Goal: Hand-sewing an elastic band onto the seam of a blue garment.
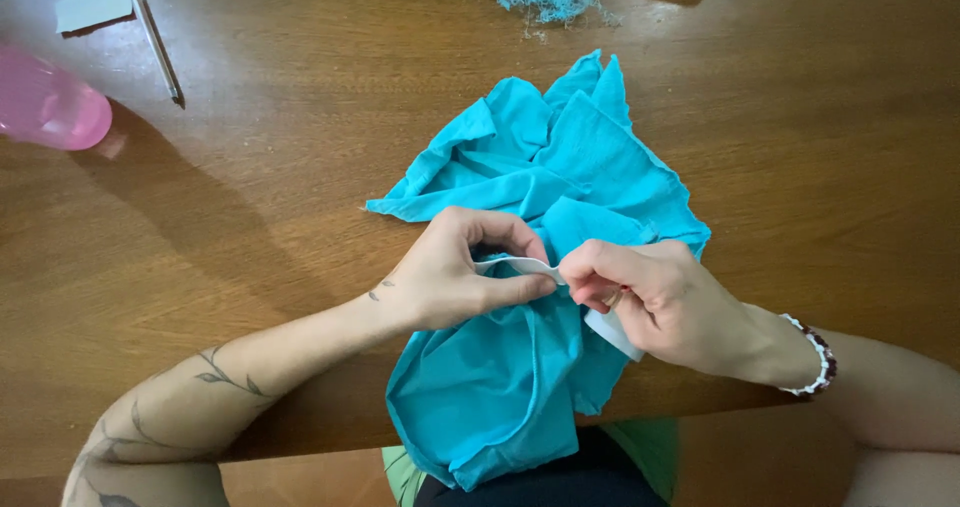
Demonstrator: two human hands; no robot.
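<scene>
Pink bottle [45, 104] cut off at left edge; pen [158, 47] beside it. Left hand [450, 272] and right hand [650, 297] both pinch a white strip [520, 264], partly hidden, over turquoise cloth [540, 197] on the wooden table [250, 217].

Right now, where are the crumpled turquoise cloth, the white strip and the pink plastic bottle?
crumpled turquoise cloth [590, 157]: head view, on its upper flat fold.
white strip [522, 264]: head view, on the span between both hands.
pink plastic bottle [45, 105]: head view, on its rounded body.
</scene>
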